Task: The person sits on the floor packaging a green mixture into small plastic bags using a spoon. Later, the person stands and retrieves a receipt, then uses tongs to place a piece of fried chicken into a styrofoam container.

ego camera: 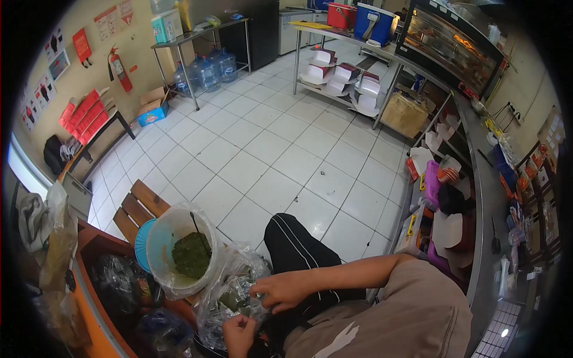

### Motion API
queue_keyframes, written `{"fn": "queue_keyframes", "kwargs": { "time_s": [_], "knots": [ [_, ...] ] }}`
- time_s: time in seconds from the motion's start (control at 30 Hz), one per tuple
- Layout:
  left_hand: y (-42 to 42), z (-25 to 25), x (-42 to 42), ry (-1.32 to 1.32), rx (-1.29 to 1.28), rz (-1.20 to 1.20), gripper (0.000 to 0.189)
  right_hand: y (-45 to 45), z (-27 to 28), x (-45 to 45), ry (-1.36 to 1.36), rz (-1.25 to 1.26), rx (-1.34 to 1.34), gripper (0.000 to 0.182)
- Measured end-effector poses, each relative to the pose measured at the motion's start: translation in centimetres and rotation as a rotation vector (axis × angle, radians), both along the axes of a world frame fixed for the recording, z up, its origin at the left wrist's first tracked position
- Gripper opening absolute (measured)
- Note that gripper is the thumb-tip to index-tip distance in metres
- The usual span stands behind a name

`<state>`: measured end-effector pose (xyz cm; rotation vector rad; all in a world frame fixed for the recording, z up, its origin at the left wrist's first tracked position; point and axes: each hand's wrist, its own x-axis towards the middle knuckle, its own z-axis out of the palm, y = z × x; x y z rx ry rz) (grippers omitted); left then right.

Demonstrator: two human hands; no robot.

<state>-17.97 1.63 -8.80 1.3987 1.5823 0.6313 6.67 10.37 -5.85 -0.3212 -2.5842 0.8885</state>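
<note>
A clear plastic bag (210,322) lies open in front of me, beside my black trouser leg. Inside are many small clear packets, some with dark green contents (230,300). Over its right edge is my right hand (285,290), fingers bent downward; whatever its fingertips touch is hidden. My left hand (239,333) is lower down, thumb and fingers drawn together at the bag's near side. Whether a packet is pinched there is too small to tell. Just beyond the bag stands a plastic-lined bucket (156,250) holding a green paste (190,257), with a dark-handled utensil (197,226) standing in it.
A turquoise lid or basin (144,244) sits behind the bucket, on a slatted wooden seat (150,199). Dark plastic bags (116,277) fill an orange-sided compartment at left. Steel counter (485,223) and shelves with boxes (452,228) run along my right. White tiled floor (268,156) spreads ahead.
</note>
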Motion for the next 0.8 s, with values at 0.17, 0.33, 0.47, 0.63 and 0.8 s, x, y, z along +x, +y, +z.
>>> {"fn": "queue_keyframes", "kwargs": {
  "time_s": [0.17, 0.33, 0.47, 0.63, 0.8],
  "knots": [
    [-0.2, 1.5, 2.5, -0.38, 0.304, 0.3, 0.008, -0.3, 2.1, -2.6, 0.257, -0.189, -0.038, 0.012],
    [-0.7, -0.4, 3.1, -0.218, 0.573, 0.269, 0.008, -0.8, 3.5, -2.7, 0.295, -0.37, -0.422, 0.014],
    [-1.1, -0.4, 4.2, -0.264, 0.546, 0.411, 0.009, 0.1, 3.0, -2.1, 0.319, -0.369, -0.678, 0.017],
    [-1.7, -1.0, 3.9, -0.282, 0.433, 0.467, 0.022, 0.8, 1.2, -1.8, 0.326, -0.256, -0.835, 0.017],
    [-1.3, -3.5, 1.0, -0.41, 0.551, 0.398, 0.04, 1.5, 1.4, -1.4, 0.279, -0.228, -0.907, 0.016]
  ]
}}
